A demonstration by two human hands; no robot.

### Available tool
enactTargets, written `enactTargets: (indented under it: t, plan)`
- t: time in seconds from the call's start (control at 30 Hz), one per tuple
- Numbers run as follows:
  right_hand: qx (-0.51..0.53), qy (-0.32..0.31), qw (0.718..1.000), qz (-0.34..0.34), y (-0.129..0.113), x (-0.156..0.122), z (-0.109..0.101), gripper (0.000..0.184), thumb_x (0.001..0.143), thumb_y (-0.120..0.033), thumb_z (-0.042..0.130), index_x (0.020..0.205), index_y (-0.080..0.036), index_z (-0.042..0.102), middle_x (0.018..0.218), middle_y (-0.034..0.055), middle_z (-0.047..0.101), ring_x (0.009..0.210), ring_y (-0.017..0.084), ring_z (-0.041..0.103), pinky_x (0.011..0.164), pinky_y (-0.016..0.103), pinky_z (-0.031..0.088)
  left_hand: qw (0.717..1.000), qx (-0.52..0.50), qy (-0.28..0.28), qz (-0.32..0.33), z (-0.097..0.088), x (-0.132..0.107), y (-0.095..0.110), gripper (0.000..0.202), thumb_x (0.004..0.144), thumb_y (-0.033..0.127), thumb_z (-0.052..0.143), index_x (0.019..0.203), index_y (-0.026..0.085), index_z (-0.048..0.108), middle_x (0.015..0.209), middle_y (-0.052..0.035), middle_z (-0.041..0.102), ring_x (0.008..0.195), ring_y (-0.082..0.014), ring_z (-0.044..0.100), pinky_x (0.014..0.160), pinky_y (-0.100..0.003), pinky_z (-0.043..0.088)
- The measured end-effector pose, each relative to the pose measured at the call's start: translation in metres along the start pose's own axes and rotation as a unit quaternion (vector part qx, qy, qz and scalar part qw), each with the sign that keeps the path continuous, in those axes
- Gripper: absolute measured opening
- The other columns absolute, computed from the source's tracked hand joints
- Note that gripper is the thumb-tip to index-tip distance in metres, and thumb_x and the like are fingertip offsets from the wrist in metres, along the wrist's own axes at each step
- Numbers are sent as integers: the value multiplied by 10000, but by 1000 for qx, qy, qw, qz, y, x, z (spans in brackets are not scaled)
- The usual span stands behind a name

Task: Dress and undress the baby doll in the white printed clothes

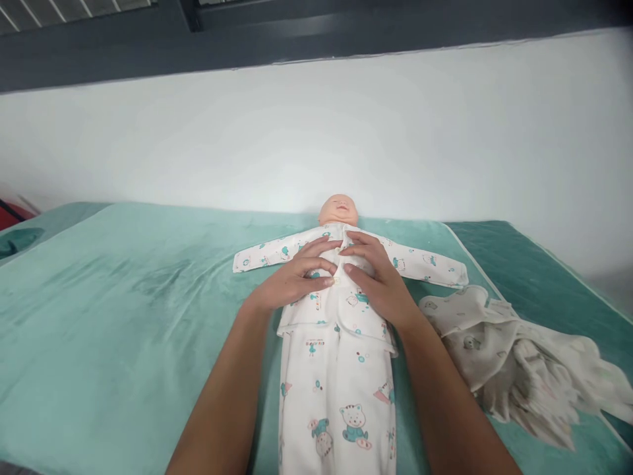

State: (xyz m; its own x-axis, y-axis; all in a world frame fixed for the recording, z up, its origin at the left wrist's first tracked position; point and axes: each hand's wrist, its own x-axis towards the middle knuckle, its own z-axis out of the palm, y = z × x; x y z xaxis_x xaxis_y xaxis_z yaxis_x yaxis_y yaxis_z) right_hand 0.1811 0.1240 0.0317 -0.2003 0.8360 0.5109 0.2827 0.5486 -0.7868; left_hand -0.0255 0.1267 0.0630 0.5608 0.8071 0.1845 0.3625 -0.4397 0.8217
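Note:
A baby doll (338, 210) lies on its back in the middle, head toward the wall and arms stretched out sideways. It wears a white long-sleeved baby shirt (316, 310) with a teal animal print. White printed baby pants (341, 396) cover its legs and run out of view at the bottom. On the left half of the shirt front rests my left hand (299, 274), fingers spread, thumb and index tips beside a small yellowish fastener. My right hand (376, 274) lies across from it, fingers apart on the shirt's front edge by the chest. Parts of the shirt are hidden beneath both hands.
A teal sheet (123, 316) covers the bed, slightly wrinkled at left. Crumpled white printed baby clothes (514, 356) lie to the right of my right forearm. Behind the doll's head rises a white wall (297, 132), with a dark window frame (277, 33) above.

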Motion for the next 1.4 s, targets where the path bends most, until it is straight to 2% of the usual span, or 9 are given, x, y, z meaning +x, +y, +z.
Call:
enactTargets:
  t: [0.13,0.43,0.67,0.87,0.97,1.17,1.27,1.4]
  plan:
    - [-39,-26,999,-8,-2,-1,0,197,918,-371,554,1086,-329,649,1444,24,453,1390,232,360,1159,478,255,1000,-2,-4,-3,1,0,0,145,894,370,595,973,317,704,1551,67,375,1510,-210,163,1217,-454,227]
    - [-62,-37,997,14,-5,0,0,168,921,-419,536,878,-284,627,1442,17,457,1376,256,354,1130,510,272,1000,13,-4,-15,2,1,5,116,876,326,602,941,302,695,1548,56,380,1506,-257,169,1175,-501,291]
    - [-87,-63,994,-9,-4,2,-2,254,930,-445,521,813,-289,684,1439,-8,478,1372,263,342,1133,509,250,999,27,31,9,11,4,5,115,830,204,596,873,279,673,1491,36,449,1465,-234,268,1203,-464,240]
    - [-81,-70,994,9,-9,3,-1,271,932,-412,517,779,-281,697,1441,-23,492,1371,267,331,1126,516,249,994,89,57,-1,16,7,11,122,765,142,577,808,243,629,1453,12,479,1427,-246,323,1203,-468,219]
    - [-71,-58,996,18,-10,3,0,263,930,-395,524,763,-271,685,1428,-20,507,1361,261,346,1121,505,261,990,116,85,-3,22,8,13,100,756,145,574,777,235,611,1412,0,514,1396,-261,362,1190,-475,236]
    - [-36,-54,997,41,-14,3,-1,308,934,-395,521,691,-248,640,1417,-19,523,1353,253,360,1104,491,287,974,173,138,36,34,11,15,122,746,106,542,745,225,564,1339,-26,565,1314,-241,453,1143,-433,325]
    - [-18,-44,998,46,-15,3,-1,298,931,-391,529,701,-243,646,1405,2,539,1349,249,375,1105,477,288,978,170,116,25,30,9,15,104,782,134,545,786,225,596,1384,-14,536,1343,-244,425,1163,-452,299]
    - [-3,-38,998,41,-14,3,-1,292,938,-378,521,714,-239,646,1391,15,554,1349,237,386,1109,458,283,991,123,44,18,17,5,12,108,878,250,560,925,258,657,1481,13,447,1428,-237,326,1206,-462,227]
